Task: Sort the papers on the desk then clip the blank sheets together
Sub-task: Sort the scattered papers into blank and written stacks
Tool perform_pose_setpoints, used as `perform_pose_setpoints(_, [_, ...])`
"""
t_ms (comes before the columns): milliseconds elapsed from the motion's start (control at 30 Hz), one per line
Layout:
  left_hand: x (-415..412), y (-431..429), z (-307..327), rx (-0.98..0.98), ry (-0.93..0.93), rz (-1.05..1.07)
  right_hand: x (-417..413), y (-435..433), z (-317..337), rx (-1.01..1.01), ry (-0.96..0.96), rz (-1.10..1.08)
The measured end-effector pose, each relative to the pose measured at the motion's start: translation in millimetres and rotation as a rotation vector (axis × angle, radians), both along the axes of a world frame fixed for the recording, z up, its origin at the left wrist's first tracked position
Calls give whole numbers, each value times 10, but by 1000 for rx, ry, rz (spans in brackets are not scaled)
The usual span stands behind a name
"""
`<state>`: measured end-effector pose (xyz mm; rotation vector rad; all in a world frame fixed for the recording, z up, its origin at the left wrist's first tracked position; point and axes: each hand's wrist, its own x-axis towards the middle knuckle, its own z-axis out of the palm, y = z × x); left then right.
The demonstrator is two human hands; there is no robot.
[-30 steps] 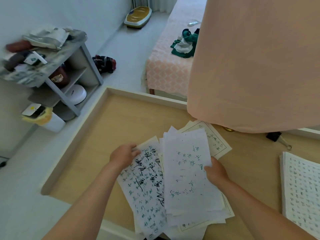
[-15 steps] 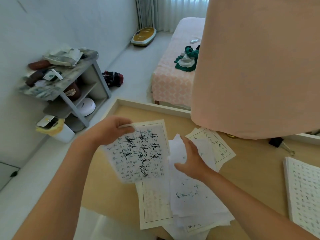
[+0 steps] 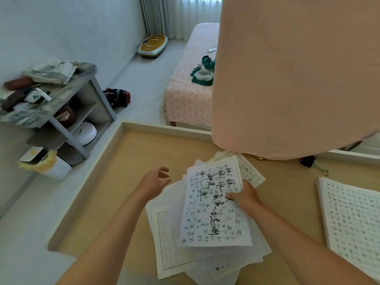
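A loose pile of papers (image 3: 174, 243) lies on the wooden desk (image 3: 127, 182) in front of me. On top sits a sheet with black and green handwriting (image 3: 213, 210). My right hand (image 3: 244, 195) pinches that sheet at its right edge, thumb on top. My left hand (image 3: 157, 182) hovers just left of the pile with loosely curled fingers and holds nothing. A gridded sheet with a printed border (image 3: 168, 243) pokes out at the pile's lower left. A black binder clip (image 3: 312, 163) lies at the back of the desk.
A separate stack of written grid sheets (image 3: 353, 223) sits at the right edge. A large pink lampshade (image 3: 298, 75) hangs over the desk's back right. Left of the desk stand a grey shelf (image 3: 61, 108) and a small bin (image 3: 47, 163).
The handwritten sheet went from my left hand to my right hand and now lies on top of the pile. My left hand let go and drew back to the left.
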<state>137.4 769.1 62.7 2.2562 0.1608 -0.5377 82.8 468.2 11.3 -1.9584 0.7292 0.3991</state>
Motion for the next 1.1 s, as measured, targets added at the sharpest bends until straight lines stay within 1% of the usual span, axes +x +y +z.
perform_pose_setpoints(67, [-182,-237,-415,57,115,-73,-105,-165,-159,-67,28,-45])
perform_pose_setpoints(133, [-331,-437,-719,163,178,-116,-196,-239,-264,-138,44,-102])
perform_pose_setpoints(200, [-427,-599,-884,273,174,-132,-241,-217,-334,-230,84,-116])
perform_pose_setpoints(267, [-475,-725,-952,331,132,-151,-239,-137,-397,-299,142,-104])
perform_pose_setpoints(367, [-487,-826,-1022,277,143,-110,-191,24,-415,-229,234,-196])
perform_pose_setpoints(467, [-417,-814,-1063,236,174,22,-168,127,-425,-113,317,-300])
perform_pose_setpoints(567, [-370,-748,-1082,39,243,189,-159,121,-448,-85,362,-235])
perform_pose_setpoints(600, [-369,-728,-1090,35,239,201,-161,111,-443,-67,378,-206])
perform_pose_setpoints(633, [-371,-708,-1103,83,219,169,-166,104,-434,-46,387,-173])
perform_pose_setpoints(700, [-392,-684,-1115,148,161,94,-188,89,-411,-26,360,-107])
perform_pose_setpoints(733, [-394,-684,-1122,140,147,69,-196,75,-412,-16,313,-93])
perform_pose_setpoints(800, [-387,-709,-1098,126,106,41,-212,36,-402,26,202,-96])
perform_pose_setpoints(900, [-327,-754,-1019,169,-2,17,-194,-115,-362,118,80,-125])
perform_pose_setpoints(1000, [-155,-816,-993,182,-90,-11,-179,-432,-359,201,33,-272])
perform_pose_setpoints(1100, [105,-941,-959,255,-136,-92,-223,-782,-469,214,67,-480])
